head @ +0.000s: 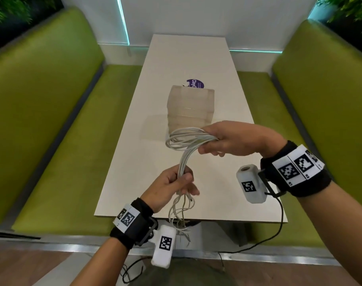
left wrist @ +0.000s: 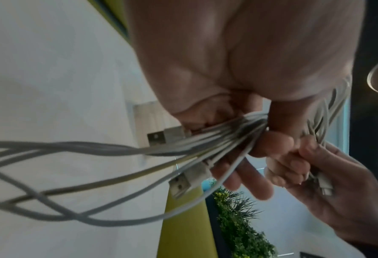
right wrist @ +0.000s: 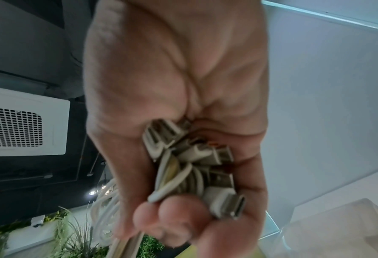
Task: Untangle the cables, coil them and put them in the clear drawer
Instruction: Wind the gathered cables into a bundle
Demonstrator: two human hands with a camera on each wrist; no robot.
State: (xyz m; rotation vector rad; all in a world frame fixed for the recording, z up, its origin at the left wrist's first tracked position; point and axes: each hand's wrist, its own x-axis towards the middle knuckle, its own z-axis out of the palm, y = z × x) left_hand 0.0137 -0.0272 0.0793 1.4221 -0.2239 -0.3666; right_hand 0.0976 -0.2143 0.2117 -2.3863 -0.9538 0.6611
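A bundle of white cables (head: 186,153) hangs in the air above the near half of the white table (head: 227,100). My right hand (head: 227,141) grips its looped upper part, with several plug ends (right wrist: 197,164) bunched in the palm. My left hand (head: 176,180) grips the strands lower down, and loose ends (head: 180,215) dangle below it past the table edge. USB plugs (left wrist: 179,183) stick out beside the left fingers (left wrist: 249,179). The clear drawer unit (head: 190,108) stands on the table just beyond the bundle, with one low drawer pulled out to the left.
A purple round sticker (head: 195,83) lies on the table behind the drawer unit. Green benches (head: 52,120) flank the table on both sides. A black cord (head: 279,228) hangs from my right wrist camera toward the floor.
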